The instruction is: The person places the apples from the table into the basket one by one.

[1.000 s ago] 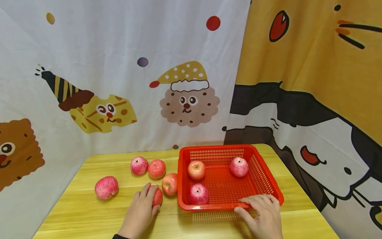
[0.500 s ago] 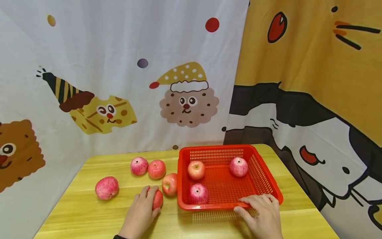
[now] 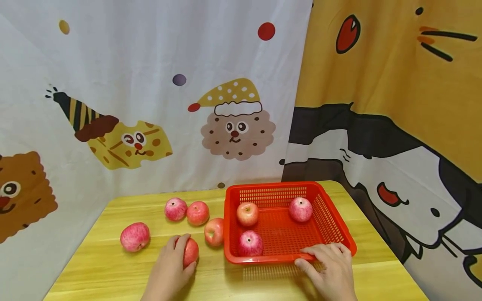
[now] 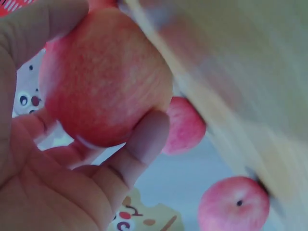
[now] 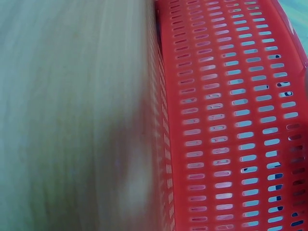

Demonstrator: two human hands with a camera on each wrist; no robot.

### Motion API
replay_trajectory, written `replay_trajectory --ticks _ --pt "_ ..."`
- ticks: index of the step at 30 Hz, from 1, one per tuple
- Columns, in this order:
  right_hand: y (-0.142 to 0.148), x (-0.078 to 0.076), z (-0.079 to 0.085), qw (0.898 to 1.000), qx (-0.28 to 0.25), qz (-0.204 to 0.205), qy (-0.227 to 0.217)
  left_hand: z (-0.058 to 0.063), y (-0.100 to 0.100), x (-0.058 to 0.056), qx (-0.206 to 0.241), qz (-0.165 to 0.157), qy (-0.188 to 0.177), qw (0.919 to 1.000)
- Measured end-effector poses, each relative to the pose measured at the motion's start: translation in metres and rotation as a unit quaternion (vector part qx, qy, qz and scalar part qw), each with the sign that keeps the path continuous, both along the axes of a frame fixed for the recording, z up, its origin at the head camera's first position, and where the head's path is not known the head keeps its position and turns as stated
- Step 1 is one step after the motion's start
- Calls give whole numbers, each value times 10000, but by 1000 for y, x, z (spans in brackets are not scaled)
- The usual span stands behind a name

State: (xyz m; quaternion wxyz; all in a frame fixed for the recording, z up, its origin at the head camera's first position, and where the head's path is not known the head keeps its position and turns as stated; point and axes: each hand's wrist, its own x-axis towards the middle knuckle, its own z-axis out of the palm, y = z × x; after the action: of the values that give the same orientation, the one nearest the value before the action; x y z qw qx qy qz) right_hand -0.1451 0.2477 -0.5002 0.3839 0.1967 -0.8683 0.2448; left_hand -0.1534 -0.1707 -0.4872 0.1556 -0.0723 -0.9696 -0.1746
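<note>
My left hand (image 3: 169, 263) holds a red apple (image 3: 191, 253) at the front middle of the table, left of the basket. In the left wrist view, thumb and fingers wrap round that apple (image 4: 106, 77) from both sides. At the right, my right hand (image 3: 329, 267) grips the near rim of the red plastic basket (image 3: 263, 260), fingers over the rim and thumb on the outside. The right wrist view shows the basket's slotted wall (image 5: 174, 125). Inside the basket are a yellowish-red apple (image 3: 247, 214) and two pink striped ones, at front left (image 3: 251, 243) and back right (image 3: 301, 210).
On the wooden table (image 3: 94, 267), one apple (image 3: 214, 232) lies right against the basket's left side. Behind it sit a pink apple (image 3: 198, 213) and a striped apple (image 3: 175, 209), side by side. Another apple (image 3: 135, 237) lies further left. A cartoon-printed curtain (image 3: 150, 50) hangs behind.
My left hand has drawn the apple a little to the left and nearer, away from the apple beside the basket. My right hand stays at the basket rim.
</note>
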Motion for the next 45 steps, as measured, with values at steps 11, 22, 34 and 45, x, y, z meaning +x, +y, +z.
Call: replay_trajectory --ticks 11,22,34,45 --pt "1 -2 1 10000 17 -7 30 35 37 -6 1189 -850 2137 9659" --pt "0 1 -3 9989 -9 -194 -423 32 94 -24 1279 -2081 1423 9592" --pt "2 0 -3 9992 41 -184 -348 30 124 -33 8 -2147 992 9716" --pt "0 0 -3 9988 84 -231 -431 27 134 -27 -218 -2356 952 9669"
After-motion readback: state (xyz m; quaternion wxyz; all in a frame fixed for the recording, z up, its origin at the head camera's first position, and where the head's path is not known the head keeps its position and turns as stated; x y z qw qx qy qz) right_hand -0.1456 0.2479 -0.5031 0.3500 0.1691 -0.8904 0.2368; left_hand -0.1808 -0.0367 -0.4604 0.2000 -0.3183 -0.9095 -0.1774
